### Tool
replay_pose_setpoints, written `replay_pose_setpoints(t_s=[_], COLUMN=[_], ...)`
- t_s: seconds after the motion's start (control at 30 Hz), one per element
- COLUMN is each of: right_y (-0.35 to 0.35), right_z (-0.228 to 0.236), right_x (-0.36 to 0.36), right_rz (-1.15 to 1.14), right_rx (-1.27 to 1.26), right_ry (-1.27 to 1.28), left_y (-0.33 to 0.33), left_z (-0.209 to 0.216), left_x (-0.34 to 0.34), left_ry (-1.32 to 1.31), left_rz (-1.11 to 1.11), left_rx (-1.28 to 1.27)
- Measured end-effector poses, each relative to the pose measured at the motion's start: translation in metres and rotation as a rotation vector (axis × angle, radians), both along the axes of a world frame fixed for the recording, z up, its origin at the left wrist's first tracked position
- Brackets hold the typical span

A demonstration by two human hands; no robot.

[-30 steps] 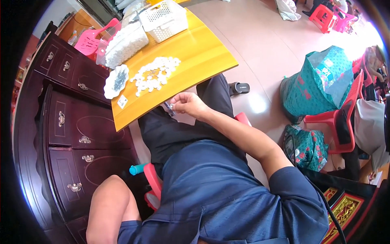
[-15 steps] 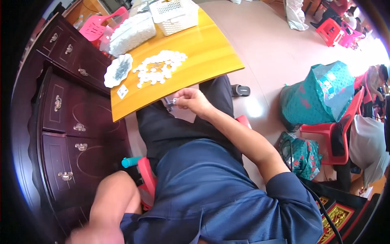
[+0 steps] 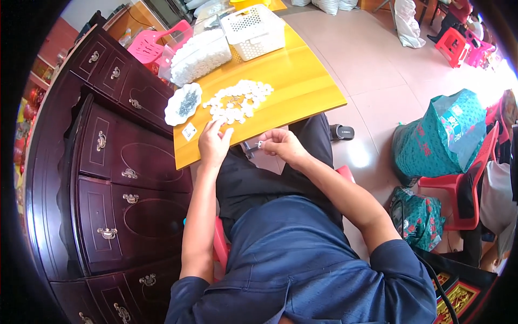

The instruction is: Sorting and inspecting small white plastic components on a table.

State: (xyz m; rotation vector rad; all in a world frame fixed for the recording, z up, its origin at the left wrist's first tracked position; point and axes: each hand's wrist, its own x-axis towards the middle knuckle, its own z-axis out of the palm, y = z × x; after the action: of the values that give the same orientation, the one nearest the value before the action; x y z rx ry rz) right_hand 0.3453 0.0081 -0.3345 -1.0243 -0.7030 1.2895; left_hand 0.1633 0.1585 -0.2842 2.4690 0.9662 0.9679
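Observation:
My right hand (image 3: 283,147) is closed in a pinch just off the near edge of the table, holding a small whitish piece (image 3: 260,144) whose kind is too small to make out. Just below that piece, at the table edge, shows a dark metal fixture (image 3: 249,150), partly hidden. My left hand (image 3: 213,143) reaches over the edge with thumb and fingers apart, its fingertips at the near side of a loose ring of small round white pieces (image 3: 248,100). A white scalloped dish (image 3: 171,114) of small dark bits lies left of them, near a small white printed card (image 3: 189,131).
On the yellow table (image 3: 307,70) stand a clear tub of white pieces (image 3: 199,56) and a white perforated basket (image 3: 253,35). Dark wooden drawers (image 3: 135,173) line the left. At right are a teal bag (image 3: 431,140) and a red chair (image 3: 458,194).
My left hand has come up from low at the left to the white pieces on the table. My right hand keeps its pinch by the table edge. The whole view has shifted.

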Motion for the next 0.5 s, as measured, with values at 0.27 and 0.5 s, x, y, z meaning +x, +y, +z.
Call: replay_pose_setpoints(t_s=[0.27, 0.5], right_y=[0.004, 0.000], right_z=[-0.001, -0.001], right_x=[0.003, 0.003], right_rz=[-0.014, -0.010], right_rx=[0.002, 0.007], right_ry=[-0.004, 0.012], left_y=[0.031, 0.035], left_z=[-0.013, -0.013], left_x=[0.013, 0.017], left_ry=[0.224, 0.186], left_rz=[0.003, -0.094], left_rx=[0.109, 0.223])
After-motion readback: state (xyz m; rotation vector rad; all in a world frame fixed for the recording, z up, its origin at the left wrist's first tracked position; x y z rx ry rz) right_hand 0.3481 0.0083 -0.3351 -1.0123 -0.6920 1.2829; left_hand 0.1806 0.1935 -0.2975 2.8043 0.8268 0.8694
